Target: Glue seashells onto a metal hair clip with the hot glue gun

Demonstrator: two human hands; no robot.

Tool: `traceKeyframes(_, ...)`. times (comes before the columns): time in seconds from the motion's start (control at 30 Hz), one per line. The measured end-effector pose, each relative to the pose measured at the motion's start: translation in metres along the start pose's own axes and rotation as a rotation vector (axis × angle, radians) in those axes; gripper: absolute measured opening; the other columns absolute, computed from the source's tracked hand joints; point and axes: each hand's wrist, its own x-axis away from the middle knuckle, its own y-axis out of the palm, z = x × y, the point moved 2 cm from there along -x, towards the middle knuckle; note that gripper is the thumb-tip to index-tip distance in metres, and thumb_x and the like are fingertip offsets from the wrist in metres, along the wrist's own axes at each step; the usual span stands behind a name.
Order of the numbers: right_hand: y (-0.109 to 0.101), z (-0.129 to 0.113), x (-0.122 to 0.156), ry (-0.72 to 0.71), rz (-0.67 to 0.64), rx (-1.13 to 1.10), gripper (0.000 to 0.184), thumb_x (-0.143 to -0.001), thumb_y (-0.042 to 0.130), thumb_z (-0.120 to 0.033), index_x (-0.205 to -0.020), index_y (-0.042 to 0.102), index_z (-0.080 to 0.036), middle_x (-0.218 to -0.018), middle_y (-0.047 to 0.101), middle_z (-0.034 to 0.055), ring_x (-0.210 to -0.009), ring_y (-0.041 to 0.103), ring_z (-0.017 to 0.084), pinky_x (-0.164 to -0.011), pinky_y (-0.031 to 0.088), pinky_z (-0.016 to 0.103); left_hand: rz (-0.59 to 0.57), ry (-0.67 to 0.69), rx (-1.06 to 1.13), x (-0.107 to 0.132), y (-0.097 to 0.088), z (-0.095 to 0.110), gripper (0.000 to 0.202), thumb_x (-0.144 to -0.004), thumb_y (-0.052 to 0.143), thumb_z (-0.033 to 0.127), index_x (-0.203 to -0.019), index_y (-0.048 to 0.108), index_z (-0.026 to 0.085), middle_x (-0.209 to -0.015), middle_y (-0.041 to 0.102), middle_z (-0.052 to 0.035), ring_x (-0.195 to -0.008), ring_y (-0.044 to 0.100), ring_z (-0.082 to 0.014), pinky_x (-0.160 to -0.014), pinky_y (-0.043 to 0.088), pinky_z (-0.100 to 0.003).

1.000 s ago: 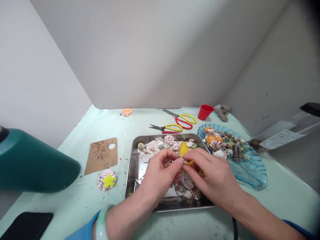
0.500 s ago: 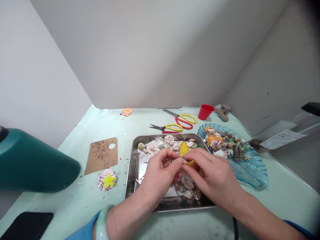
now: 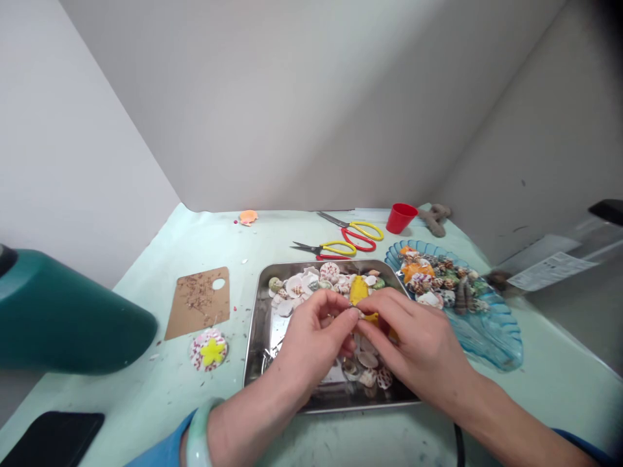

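Note:
Over the metal tray [image 3: 253, 337], the fingertips of my left hand [image 3: 321, 331] and my right hand [image 3: 413, 337] meet in a pinch. Between them is a small pale, shell-like piece [image 3: 360, 314], mostly hidden by the fingers. Beneath and behind the hands, the tray holds seashells [image 3: 294, 285] of several kinds. A yellow piece [image 3: 359, 288] lies among them, partly covered by my right hand. Left of the tray sits a speckled scallop shell [image 3: 198, 358] with a yellow flower shape [image 3: 213, 352] on it.
Two pairs of scissors [image 3: 357, 235] [image 3: 331, 248] lie behind the tray, near a red cup [image 3: 400, 219]. To the right stands a blue dish [image 3: 503, 337] of shells. A brown card [image 3: 195, 305], a green bottle [image 3: 73, 318] and a black phone-like object [image 3: 56, 438] are on the left.
Both hands stay in nearly the same place. The small piece between the fingertips has shifted slightly and shows a little more.

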Motion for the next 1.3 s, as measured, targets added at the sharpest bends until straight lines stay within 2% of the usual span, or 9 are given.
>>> traceKeyframes(1.3,-0.0006,-0.0001,-0.0001,0.025,-0.019,-0.010,0.009,-0.088,0.050,-0.021,-0.089,0.059,-0.018,-0.082,0.063,0.0041,-0.068,0.060,0.015,-0.060,0.043,0.026,-0.004,0.025,0.058,0.0016,0.0008,0.0022,0.019,-0.073,0.064,0.027,-0.080,0.049,0.017,-0.057,0.053,0.0058,-0.047,0.051,-0.0073,-0.049,0.043,-0.020)
